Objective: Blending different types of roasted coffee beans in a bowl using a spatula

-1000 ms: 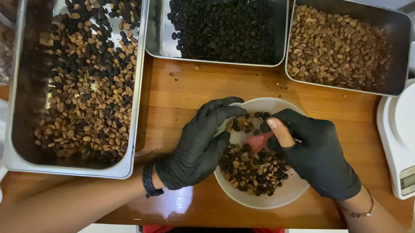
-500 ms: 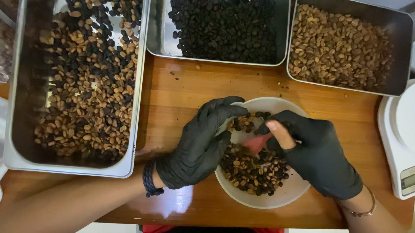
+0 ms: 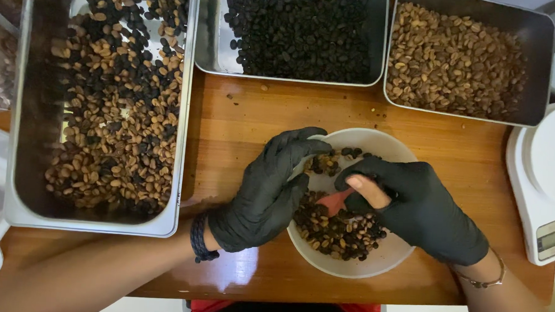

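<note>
Two hands in black gloves work over a white bowl point(image 3: 381, 259) on the wooden table point(image 3: 242, 124). The left hand point(image 3: 264, 195) rests on the left rim of the bowl, its fingers curved loosely over the edge; I cannot tell if it holds any bean. The right hand point(image 3: 420, 207) is inside the bowl from the right side, and one bare fingertip shows through a torn glove. This hand is half closed, thumb and fingers pinched on a small pink piece point(image 3: 334, 201) that lies on the beans point(image 3: 336, 229). The beans in the bowl are mixed, dark and light brown.

Three metal trays stand behind and beside the bowl. The left tray point(image 3: 17, 202) has mixed beans, the middle tray point(image 3: 210, 55) has black beans, and the right tray point(image 3: 539, 67) has light brown beans. A white scale point(image 3: 538, 177) stands at the right edge of the table, well apart from the bowl.
</note>
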